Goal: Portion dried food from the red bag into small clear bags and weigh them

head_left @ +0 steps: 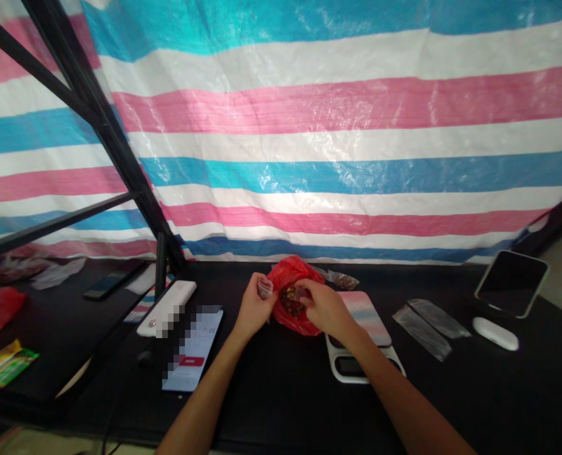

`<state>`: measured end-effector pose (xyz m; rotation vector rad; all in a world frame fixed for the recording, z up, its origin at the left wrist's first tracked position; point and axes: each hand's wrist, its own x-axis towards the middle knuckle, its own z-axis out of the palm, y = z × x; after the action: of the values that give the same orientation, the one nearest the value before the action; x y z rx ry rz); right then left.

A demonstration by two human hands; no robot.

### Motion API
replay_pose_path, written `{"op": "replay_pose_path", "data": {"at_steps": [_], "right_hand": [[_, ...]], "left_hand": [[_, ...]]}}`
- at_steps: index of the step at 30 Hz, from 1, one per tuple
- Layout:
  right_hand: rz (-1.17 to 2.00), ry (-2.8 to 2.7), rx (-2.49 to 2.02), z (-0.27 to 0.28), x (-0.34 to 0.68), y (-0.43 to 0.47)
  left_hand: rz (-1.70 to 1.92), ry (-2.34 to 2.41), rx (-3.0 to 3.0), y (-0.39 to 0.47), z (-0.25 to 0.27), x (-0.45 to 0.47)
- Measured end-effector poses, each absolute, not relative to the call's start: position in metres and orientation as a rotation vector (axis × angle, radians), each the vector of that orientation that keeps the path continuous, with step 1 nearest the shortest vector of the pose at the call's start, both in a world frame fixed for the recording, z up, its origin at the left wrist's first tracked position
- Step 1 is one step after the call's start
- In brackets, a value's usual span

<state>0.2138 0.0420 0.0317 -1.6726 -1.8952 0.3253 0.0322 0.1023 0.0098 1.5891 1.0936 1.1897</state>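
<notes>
A red plastic bag point(297, 268) stands with its mouth spread on the black table, and small brownish pieces point(290, 302) lie inside it. My left hand point(255, 306) is at the bag's left edge, its fingers closed on a small clear plastic bag point(265, 288). Over the opening, my right hand point(325, 306) reaches in from the right with bent fingers pressed together among the pieces. What those fingertips hold is too small to make out. Partly under my right forearm sits a white kitchen scale point(366, 316).
Behind the scale lies a small filled clear bag point(343, 280). Flat clear bags point(423, 328), a white case point(495, 333) and a propped phone point(513, 282) are on the right. Leftward are a lit phone point(200, 347), a white power bank point(169, 306) and a black frame post point(160, 265).
</notes>
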Motion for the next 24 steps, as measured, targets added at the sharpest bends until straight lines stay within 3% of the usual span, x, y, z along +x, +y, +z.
{"op": "replay_pose_path", "data": {"at_steps": [6, 15, 24], "right_hand": [[0.539, -1.668, -1.302, 0.032, 0.213, 0.050], [0.047, -2.048, -1.202, 0.037, 0.204, 0.038], [-0.006, -1.997, -1.236, 0.040, 0.212, 0.042]], "left_hand": [[1.129, 1.010, 1.787, 0.095, 0.008, 0.031], [1.065, 0.975, 2.013, 0.085, 0.003, 0.038], [1.144, 0.995, 2.010, 0.089, 0.001, 0.039]]}}
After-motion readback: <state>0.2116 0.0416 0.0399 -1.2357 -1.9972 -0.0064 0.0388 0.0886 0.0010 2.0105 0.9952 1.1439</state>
